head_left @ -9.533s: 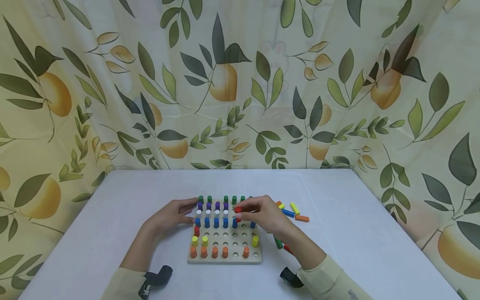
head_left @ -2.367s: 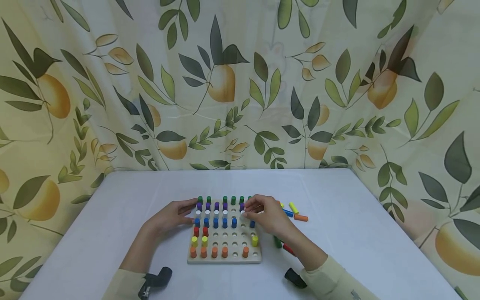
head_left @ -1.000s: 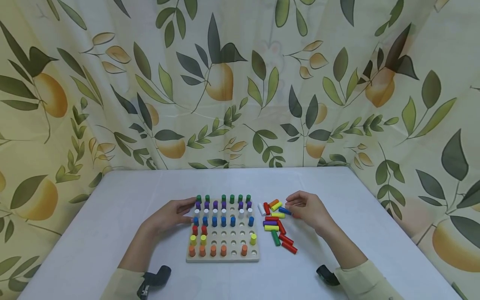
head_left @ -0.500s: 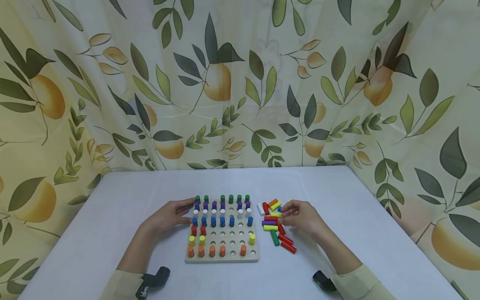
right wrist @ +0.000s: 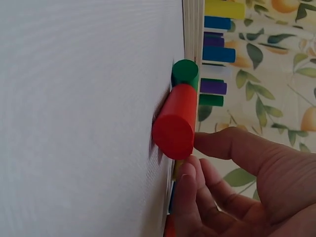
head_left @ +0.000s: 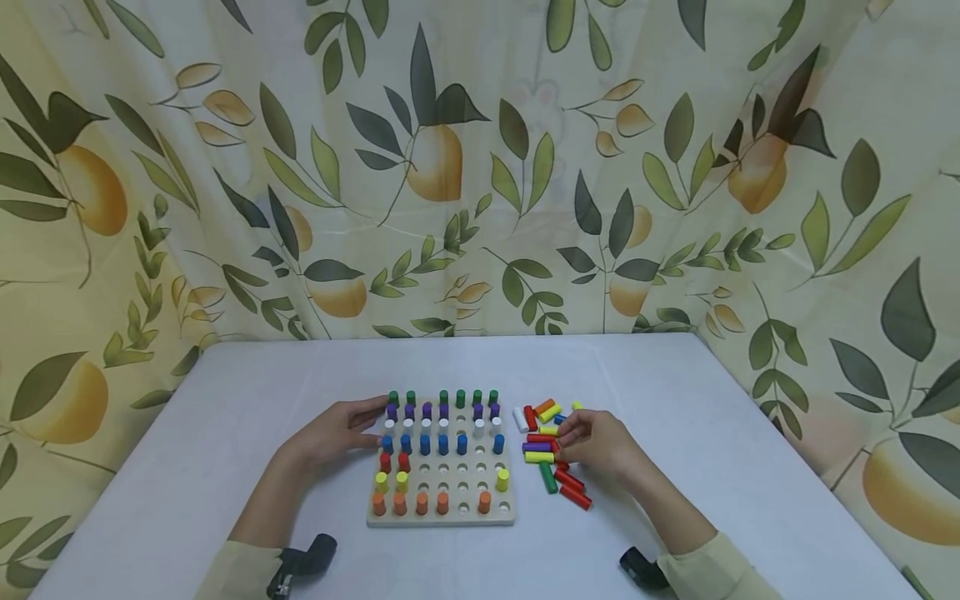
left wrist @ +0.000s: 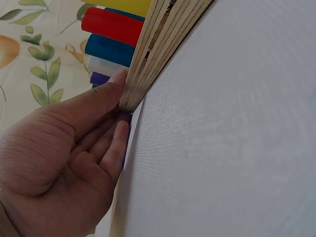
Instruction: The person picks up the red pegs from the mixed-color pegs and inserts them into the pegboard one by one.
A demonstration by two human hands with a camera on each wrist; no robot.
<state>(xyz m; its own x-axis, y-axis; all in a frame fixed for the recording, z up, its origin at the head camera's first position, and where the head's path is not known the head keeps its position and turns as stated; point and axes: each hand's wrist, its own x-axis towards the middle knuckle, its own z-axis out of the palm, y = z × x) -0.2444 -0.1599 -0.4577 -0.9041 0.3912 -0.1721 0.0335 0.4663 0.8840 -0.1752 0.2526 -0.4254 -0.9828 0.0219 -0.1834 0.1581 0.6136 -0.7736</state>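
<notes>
A pale wooden pegboard point(head_left: 442, 522) holds standing pegs in rows of green, purple, white, blue, red, yellow and orange, with bare holes between some. My left hand point(head_left: 333, 433) holds its left side; in the left wrist view the thumb presses on the edge beside the pegs, the other fingers behind it. My right hand point(head_left: 603, 446) is low over loose pegs right of the board, thumb and fingertips apart around a red peg point(head_left: 556, 447) that the hand partly covers. In the right wrist view, a nearer red peg point(right wrist: 173, 133) hides the gap between the fingertips.
Loose pegs lie right of the board, among them a white peg point(head_left: 521, 419), a purple peg point(head_left: 536, 447), a green peg point(head_left: 548, 478) and a red peg point(head_left: 576, 497). A patterned curtain point(head_left: 480, 250) hangs behind the white table point(head_left: 262, 367).
A second red peg now stands in the red row, and a white peg stands farther right in its row. My right hand left the board for the loose pegs, then slid slightly nearer. The left hand stayed.
</notes>
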